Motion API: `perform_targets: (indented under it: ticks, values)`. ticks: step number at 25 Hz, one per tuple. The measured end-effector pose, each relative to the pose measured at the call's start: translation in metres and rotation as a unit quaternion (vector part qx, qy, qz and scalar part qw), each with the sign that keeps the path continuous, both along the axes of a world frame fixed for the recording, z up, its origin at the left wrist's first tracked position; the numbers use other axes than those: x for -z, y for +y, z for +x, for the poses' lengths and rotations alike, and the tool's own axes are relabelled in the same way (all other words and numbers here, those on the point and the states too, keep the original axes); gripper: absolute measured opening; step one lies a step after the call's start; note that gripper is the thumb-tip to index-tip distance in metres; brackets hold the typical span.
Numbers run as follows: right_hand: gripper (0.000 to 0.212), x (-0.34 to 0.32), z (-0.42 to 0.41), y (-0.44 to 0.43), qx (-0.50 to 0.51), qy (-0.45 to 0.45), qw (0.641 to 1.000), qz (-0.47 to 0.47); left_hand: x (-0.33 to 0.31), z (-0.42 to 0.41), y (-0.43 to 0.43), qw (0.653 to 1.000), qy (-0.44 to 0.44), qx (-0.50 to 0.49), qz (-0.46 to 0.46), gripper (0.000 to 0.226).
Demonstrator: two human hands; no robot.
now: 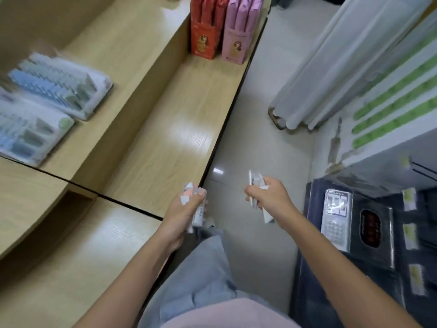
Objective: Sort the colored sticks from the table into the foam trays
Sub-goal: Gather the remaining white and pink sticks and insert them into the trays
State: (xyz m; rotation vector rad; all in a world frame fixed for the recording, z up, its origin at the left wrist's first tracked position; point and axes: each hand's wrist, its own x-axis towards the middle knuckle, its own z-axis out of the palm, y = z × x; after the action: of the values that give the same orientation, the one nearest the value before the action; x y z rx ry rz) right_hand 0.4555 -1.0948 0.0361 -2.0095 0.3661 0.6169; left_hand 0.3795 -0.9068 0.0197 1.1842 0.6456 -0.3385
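The left hand (pixel 186 209) is clenched around a white packet (pixel 198 215) with dark print on its side. Crumpled white scraps, one with a reddish patch, stick up above the fingers. The hand hangs right at the near edge of the surface (pixel 165 138).

The right hand (pixel 269 197) is apart from it, out over the floor (pixel 248 138). Its fingers are curled tight around a bunch of thin white strips (pixel 254 183), which poke out above the fist and below it. The blur makes it impossible to tell what the strips are.

Neither hand touches the surface or the trays. Two foam trays (pixel 101 82) lie side by side at the far left, on the higher level of the surface and well away from both hands. They are smeared by motion blur. Rows of blue and green sticks (pixel 47 84) stand in them.

A red box (pixel 203 41) and a pink box (pixel 235 43) stand upright, touching, at the far end of the surface. To the right, white rolls (pixel 331 67) stand on the floor. A calculator (pixel 335 221) lies on dark boxes (pixel 373 245).
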Motion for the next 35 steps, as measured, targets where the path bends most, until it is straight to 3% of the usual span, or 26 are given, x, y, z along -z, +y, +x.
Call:
perform_targets:
  ticks: [2,6,11,17,22,28,30,35]
  values:
    - [0.035,0.004,0.038,0.011,-0.049,0.021,0.999,-0.013,-0.002,0.048,0.005,1.0,0.0,-0.014,0.016,0.02]
    - [0.019,0.011,0.111,0.017,-0.116,0.043,0.992,-0.02,-0.02,0.142,0.016,0.998,-0.039,-0.029,0.038,0.021]
    - [0.012,0.027,0.209,0.048,-0.237,0.047,0.97,-0.034,-0.014,0.202,0.042,0.989,-0.023,-0.14,0.03,0.018]
    - [0.02,0.042,0.315,0.165,-0.491,0.028,0.868,-0.073,0.018,0.214,0.062,0.92,0.038,-0.391,0.002,0.018]
    - [0.012,0.09,0.308,0.254,-0.591,0.024,0.802,-0.086,0.07,0.215,0.075,0.843,0.131,-0.52,0.038,0.023]
    - [0.016,0.167,0.274,0.292,-0.617,0.001,0.78,-0.098,0.15,0.219,0.109,0.774,0.248,-0.578,0.075,0.041]
    - [0.029,0.178,0.268,0.294,-0.604,-0.024,0.791,-0.093,0.161,0.221,0.113,0.769,0.283,-0.56,0.123,0.035]
    - [0.038,0.188,0.259,0.292,-0.6,-0.059,0.791,-0.098,0.161,0.238,0.112,0.77,0.341,-0.496,0.211,0.036]
